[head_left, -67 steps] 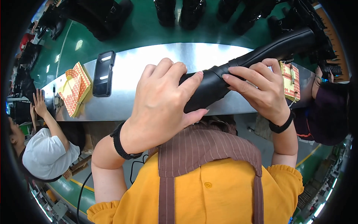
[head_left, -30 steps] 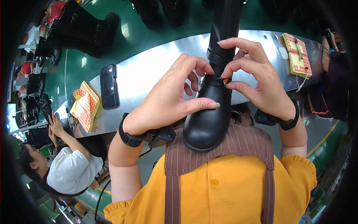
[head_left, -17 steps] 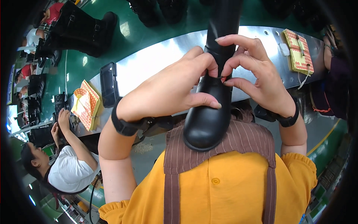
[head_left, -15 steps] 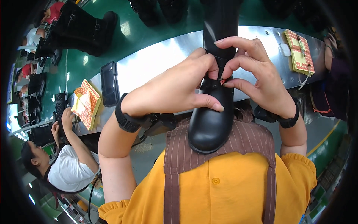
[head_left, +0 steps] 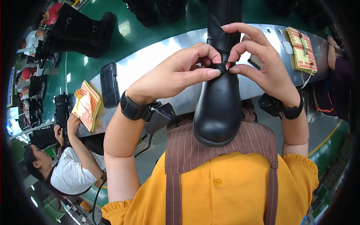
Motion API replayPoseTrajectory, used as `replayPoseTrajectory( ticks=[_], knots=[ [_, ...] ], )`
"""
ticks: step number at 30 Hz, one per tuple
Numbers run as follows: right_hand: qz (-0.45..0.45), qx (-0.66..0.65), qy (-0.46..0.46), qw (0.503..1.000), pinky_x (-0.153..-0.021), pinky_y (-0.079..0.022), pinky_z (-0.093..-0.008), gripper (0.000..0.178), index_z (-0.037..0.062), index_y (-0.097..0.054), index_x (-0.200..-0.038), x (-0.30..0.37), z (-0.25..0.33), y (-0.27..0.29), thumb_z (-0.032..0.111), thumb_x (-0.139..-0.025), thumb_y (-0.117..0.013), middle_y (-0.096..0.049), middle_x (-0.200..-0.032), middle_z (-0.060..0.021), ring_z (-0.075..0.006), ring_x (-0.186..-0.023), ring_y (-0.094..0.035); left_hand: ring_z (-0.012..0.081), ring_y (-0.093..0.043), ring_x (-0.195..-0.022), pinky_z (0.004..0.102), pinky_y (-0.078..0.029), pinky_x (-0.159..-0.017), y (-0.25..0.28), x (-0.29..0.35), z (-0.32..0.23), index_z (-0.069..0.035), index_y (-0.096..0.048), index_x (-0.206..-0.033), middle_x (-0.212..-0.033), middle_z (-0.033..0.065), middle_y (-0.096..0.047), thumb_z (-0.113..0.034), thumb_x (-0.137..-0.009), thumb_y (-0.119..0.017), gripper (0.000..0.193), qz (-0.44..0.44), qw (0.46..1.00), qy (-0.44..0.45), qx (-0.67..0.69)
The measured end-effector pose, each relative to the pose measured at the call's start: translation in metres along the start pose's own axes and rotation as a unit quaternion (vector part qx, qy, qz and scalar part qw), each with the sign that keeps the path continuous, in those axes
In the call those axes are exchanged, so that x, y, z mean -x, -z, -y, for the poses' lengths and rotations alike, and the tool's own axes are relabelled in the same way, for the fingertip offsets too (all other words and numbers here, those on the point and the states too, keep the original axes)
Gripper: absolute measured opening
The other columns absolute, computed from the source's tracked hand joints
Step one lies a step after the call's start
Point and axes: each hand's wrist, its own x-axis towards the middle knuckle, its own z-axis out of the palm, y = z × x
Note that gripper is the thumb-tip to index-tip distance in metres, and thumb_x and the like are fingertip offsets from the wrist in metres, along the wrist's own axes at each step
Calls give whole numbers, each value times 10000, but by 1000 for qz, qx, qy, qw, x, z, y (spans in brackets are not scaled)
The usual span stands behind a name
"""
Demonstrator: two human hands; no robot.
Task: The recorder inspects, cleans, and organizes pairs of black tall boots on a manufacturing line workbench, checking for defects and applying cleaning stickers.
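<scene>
A tall black boot (head_left: 219, 103) lies in front of me, its rounded toe towards me and over my brown striped apron. A narrow black strap (head_left: 221, 67) crosses its ankle, with a small red sticker (head_left: 227, 66) on it. My left hand (head_left: 176, 75) pinches the strap between thumb and forefinger, left of the sticker. From the other side, my right hand (head_left: 264, 58) pinches the strap beside the sticker, its upper fingers raised and curved over the shaft. Both wrists wear black bands with dark devices.
The boot is over a shiny metal bench (head_left: 150, 62). A black tray (head_left: 109, 84) and yellow-red sticker sheets (head_left: 88, 105) lie left; another sheet stack (head_left: 303, 50) lies right. A co-worker (head_left: 71, 168) in white handles a dark boot at left. Black boots (head_left: 80, 32) stand beyond.
The boot has shifted slightly right and away, its toe turned less to the left. My left thumb has risen from the boot's front to the strap, and the red sticker now shows more clearly.
</scene>
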Motion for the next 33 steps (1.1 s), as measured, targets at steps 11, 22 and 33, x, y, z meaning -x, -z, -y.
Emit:
replayPoseTrajectory(
  ticks=[11,22,33],
  knots=[
    [-2,-4,-5,1000,-1013,-406,-387,190,86,-626,-881,-2,-4,-1,83,-747,-762,-532,-1373,-53,-279,-1204,-504,51,-468,-972,212,-394,-879,-2,-4,4,-65,-541,-1123,-1018,-40,-510,-202,-948,-651,248,-15,997,6,78],
    [-27,-7,-20,999,-1014,-404,-386,175,88,-637,-862,2,-2,-3,92,-747,-768,-543,-1366,-41,-272,-1194,-507,68,-444,-885,231,-384,-853,-15,-3,11,-55,-558,-1130,-991,-43,-499,-294,-1022,-527,264,-101,986,-10,131],
    [-31,-4,-26,999,-1018,-399,-384,174,91,-640,-863,3,1,-4,96,-747,-769,-545,-1363,-40,-280,-1201,-507,39,-482,-921,204,-402,-841,-24,-5,13,-49,-560,-1075,-984,-43,-531,-260,-1030,-522,219,-121,991,-27,54]
  ],
)
